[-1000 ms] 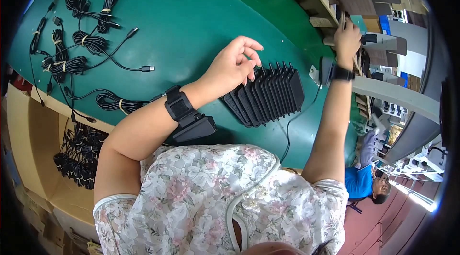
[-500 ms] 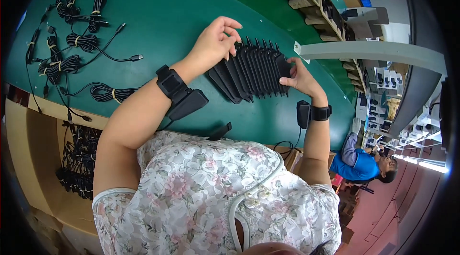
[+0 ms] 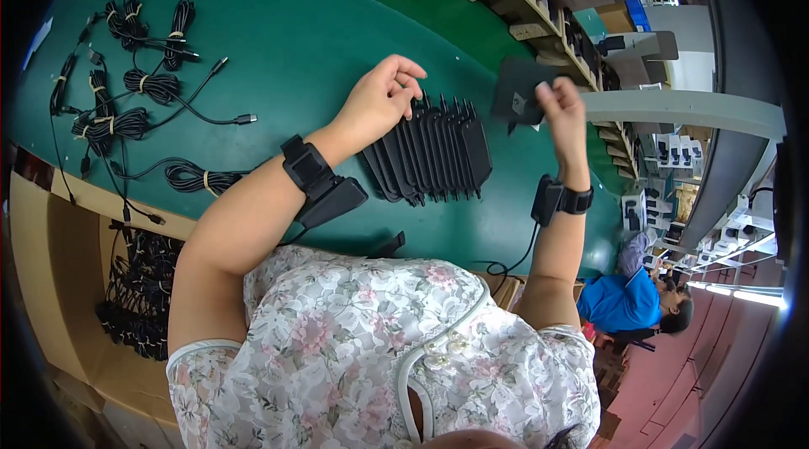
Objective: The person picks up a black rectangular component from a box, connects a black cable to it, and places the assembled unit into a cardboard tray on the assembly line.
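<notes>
My right hand (image 3: 565,112) is raised above the right side of the table, pinching a flat black panel (image 3: 512,93) by its edge. The panel is square-cornered, has a small light mark, and shows a short prong below. To its left, a row of similar black panels (image 3: 430,154) leans together on the green table, with short pegs along the far and near edges. My left hand (image 3: 381,102) rests at the far left corner of that row. Its fingers are loosely bent and apart, with nothing visible held. Whether the fingertips touch the panels is hard to tell.
Bundled black cables (image 3: 152,86) spread over the left of the green table (image 3: 286,36). A cardboard box (image 3: 67,255) with more cables stands below the table's left edge. A grey metal bar (image 3: 666,107) and wooden shelving (image 3: 539,15) lie beyond. A person in blue (image 3: 624,301) sits at right.
My right hand has lifted one black panel off the right end of the row and carried it up and to the right. My left hand has stayed near the row's far left corner.
</notes>
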`<state>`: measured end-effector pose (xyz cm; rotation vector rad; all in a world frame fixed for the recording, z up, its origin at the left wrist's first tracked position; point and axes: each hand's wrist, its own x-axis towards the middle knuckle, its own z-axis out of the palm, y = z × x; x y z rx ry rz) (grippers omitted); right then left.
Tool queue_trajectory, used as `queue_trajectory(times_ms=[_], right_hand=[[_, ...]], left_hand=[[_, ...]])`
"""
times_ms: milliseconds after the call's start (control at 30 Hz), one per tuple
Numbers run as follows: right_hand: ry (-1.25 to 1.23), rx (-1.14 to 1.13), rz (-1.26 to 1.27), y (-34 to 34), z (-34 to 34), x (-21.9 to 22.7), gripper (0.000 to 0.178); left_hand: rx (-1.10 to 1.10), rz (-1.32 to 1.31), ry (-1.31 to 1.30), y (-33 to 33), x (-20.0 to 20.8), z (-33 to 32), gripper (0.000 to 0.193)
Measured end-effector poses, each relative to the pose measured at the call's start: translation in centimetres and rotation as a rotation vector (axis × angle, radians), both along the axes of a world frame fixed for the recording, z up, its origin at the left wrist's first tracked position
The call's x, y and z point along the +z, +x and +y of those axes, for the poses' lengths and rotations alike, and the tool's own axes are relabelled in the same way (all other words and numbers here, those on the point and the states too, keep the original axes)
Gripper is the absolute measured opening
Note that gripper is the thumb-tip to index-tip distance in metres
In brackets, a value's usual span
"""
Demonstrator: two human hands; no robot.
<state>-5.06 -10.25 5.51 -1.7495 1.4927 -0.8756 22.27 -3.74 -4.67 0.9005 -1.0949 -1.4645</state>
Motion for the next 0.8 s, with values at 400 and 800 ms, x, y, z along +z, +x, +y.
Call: queue_trajectory(times_ms=[400, 800], right_hand=[[-0.691, -0.405, 0.085, -2.6, -21.0, 2.5, 0.036], [-0.411, -0.464, 0.828, -6.8, -30.8, -0.6, 0.049]], left_hand=[[0.018, -0.057, -0.066, -2.6, 0.0, 2.3, 0.022], [0.058, -0.061, -0.063, -2.1, 0.6, 2.7, 0.018]])
